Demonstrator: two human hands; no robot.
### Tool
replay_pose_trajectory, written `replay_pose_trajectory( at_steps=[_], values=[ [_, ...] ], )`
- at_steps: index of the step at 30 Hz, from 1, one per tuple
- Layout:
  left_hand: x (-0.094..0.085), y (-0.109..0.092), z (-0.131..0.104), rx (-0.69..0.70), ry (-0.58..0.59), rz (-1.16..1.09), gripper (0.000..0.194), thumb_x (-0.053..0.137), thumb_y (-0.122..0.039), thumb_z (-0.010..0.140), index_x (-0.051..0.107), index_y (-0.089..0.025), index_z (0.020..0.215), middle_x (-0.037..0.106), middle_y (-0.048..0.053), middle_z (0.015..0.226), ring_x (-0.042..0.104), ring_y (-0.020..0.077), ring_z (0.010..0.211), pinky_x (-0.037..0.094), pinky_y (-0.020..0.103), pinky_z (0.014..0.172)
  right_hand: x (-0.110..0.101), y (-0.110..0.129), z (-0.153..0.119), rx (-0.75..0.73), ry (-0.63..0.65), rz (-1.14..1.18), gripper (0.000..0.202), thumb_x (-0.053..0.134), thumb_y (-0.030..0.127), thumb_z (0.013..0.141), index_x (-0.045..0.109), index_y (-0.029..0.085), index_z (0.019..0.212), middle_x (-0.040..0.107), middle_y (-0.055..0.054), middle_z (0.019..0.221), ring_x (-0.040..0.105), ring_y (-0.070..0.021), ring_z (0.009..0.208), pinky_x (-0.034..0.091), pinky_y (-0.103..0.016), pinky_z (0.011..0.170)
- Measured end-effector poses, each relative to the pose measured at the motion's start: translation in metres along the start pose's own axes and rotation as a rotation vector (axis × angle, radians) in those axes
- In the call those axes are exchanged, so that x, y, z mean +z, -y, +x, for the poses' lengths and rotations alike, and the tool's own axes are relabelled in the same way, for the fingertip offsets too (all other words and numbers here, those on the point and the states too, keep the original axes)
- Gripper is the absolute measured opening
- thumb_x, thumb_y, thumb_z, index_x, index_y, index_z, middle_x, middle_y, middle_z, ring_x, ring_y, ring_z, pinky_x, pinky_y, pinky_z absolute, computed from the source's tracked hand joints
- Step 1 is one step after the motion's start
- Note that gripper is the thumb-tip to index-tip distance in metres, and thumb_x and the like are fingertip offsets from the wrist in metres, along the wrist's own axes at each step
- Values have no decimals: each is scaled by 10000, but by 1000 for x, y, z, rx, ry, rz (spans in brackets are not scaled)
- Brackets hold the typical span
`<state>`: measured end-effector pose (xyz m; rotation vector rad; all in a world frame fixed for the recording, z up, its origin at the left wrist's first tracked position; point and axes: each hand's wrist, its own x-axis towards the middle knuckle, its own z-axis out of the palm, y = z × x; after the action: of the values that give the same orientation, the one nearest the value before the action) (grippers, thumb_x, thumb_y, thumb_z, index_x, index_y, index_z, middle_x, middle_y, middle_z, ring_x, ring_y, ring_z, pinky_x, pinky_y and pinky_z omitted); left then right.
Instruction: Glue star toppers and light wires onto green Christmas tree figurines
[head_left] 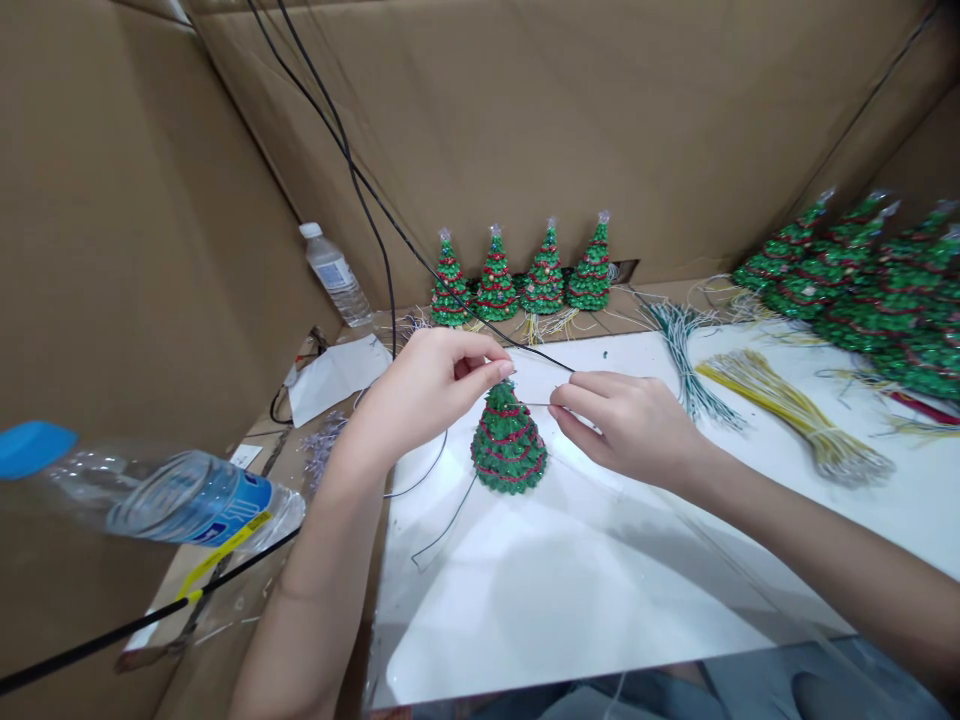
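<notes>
A small green Christmas tree (pixel 509 445) with red garlands stands on the white tabletop (pixel 570 600), between my hands. Just above its tip, my left hand (pixel 442 380) is closed in a pinch, and what lies between thumb and finger is too small to make out. To the right, my right hand (pixel 626 420) pinches a thin straight rod (pixel 534 404), whose far end reaches the upper part of the tree. A thin dark wire (pixel 450 520) runs from the tree's lower left side onto the table.
Several finished-looking trees (pixel 496 275) line the back, with more trees (pixel 885 290) at right. Green wires (pixel 686 350) and a yellow wire bundle (pixel 795 410) lie at right. A large water bottle (pixel 187 495) and a small bottle (pixel 337 275) are at left. Black cables (pixel 390 220) hang across.
</notes>
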<state>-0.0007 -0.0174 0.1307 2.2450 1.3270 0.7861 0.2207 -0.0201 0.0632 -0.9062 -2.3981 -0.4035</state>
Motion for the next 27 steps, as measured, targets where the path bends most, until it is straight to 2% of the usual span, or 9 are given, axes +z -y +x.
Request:
replay_pose_trajectory(
  at_steps=[11,19,23,27],
  values=[
    [0,-2,-1,8,-7,24,202,597,-272,873,706,-142,764,539,-35,588,410,80,553,309,210,511,-6,-13,10,-73,62,34,269,457,252,948,634,178,761,562,14,658,490,-108,593,205,-273,519],
    [0,-1,-1,6,4,32,216,587,-297,878,709,-147,781,593,-22,629,433,90,572,320,214,522,-13,-23,24,-131,170,98,250,480,243,922,678,171,788,600,0,691,497,-110,604,222,-267,547],
    [-1,-1,0,0,8,46,221,586,-305,877,713,-149,787,603,-19,632,436,93,576,319,216,525,-17,-23,27,-159,174,53,282,477,248,929,682,168,752,594,-6,674,490,-113,594,217,-272,545],
    [0,-1,0,2,6,50,223,585,-301,876,714,-147,780,581,-23,612,426,90,566,316,213,522,-23,-15,27,-211,142,-90,306,472,216,928,639,161,677,573,-19,642,482,-126,592,187,-288,524]
  ],
)
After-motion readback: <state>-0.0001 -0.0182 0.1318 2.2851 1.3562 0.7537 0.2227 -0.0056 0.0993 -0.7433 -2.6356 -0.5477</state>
